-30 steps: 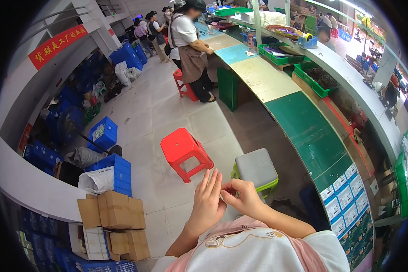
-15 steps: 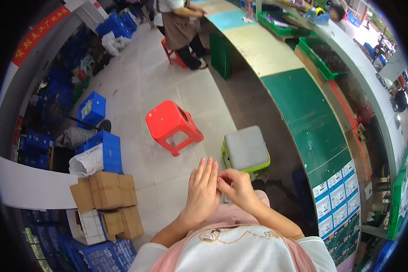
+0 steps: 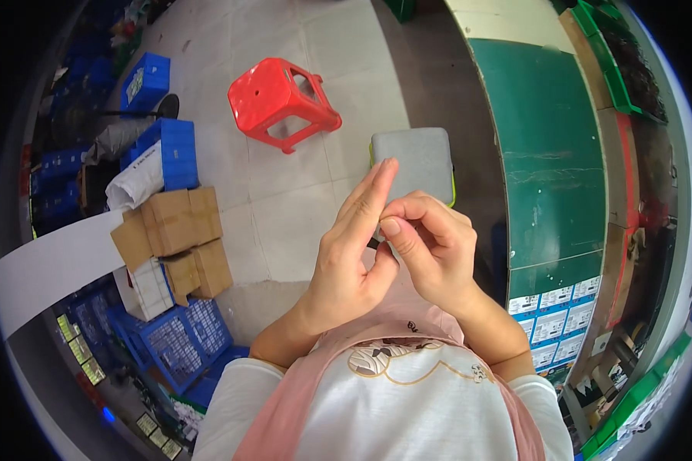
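Observation:
My left hand [image 3: 354, 250] is raised in front of my apron [image 3: 430, 284], its fingers stretched out and held together, thumb apart. Close beside its palm is my right hand [image 3: 434, 242], thumb and forefinger pinched together near the left hand's fingers. Whatever sits in that pinch, if anything, is too small or hidden to make out. Just beyond both hands stands a low stool with a grey padded top [image 3: 414, 157] and a lime-green rim.
A red plastic stool [image 3: 273, 104] stands on the tiled floor ahead. Cardboard boxes [image 3: 181, 223] and blue crates [image 3: 181, 154] are stacked at left. Along the right runs a green-topped workbench [image 3: 550, 161], with a green tray [image 3: 607, 65] past its far side.
The view has tipped downward, so the co-worker has left the picture. My hands have come up nearer, and my left hand has turned edge-on, with its thumb showing.

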{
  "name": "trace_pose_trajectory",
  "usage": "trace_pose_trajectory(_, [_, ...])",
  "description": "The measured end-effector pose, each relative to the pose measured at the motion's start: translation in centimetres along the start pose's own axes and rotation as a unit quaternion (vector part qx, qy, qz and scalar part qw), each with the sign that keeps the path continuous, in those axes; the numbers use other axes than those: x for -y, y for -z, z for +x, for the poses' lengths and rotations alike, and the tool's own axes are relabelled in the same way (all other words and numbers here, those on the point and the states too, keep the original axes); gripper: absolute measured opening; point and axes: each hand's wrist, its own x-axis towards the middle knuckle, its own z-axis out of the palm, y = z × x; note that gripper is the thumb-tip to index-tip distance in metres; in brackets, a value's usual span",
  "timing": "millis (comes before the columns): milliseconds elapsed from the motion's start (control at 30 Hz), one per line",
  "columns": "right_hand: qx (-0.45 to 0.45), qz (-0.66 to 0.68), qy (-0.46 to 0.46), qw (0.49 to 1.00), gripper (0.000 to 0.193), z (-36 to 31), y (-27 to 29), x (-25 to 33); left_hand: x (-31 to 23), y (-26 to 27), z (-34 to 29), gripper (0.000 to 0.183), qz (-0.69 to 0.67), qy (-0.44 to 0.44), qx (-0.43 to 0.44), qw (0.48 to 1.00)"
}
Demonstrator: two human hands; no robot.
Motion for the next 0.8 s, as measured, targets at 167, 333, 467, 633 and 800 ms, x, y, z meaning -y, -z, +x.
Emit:
trace_pose_trajectory(167, [0.028,0.000,-0.016,0.999,0.006,1.3,-0.6,-2.5,2.6,0.6,0.3,0.071,0.014,0.052,0.000,0.999])
trace_pose_trajectory(333, [0.005,0.056,-0.187,0.981,0.007,-1.2,-4.2,-13.1,11.3,4.7,-1.4,0.050,0.110,0.154,0.010,0.982])
trace_pose_trajectory(467, [0.098,-0.049,-0.295,0.949,0.018,-9.9,-5.9,-25.1,20.8,6.5,-3.1,0.027,0.111,0.316,0.023,0.942])
trace_pose_trajectory(633, [0.108,-0.327,-0.512,0.787,0.026,-23.6,-2.3,-38.0,35.1,4.3,-8.1,0.047,0.074,0.480,0.132,0.864])
trace_pose_trajectory(800, [-0.090,-0.442,-0.609,0.652,0.026,-29.7,6.8,-44.2,45.0,-0.4,-13.8,0.048,0.081,0.456,0.209,0.862])
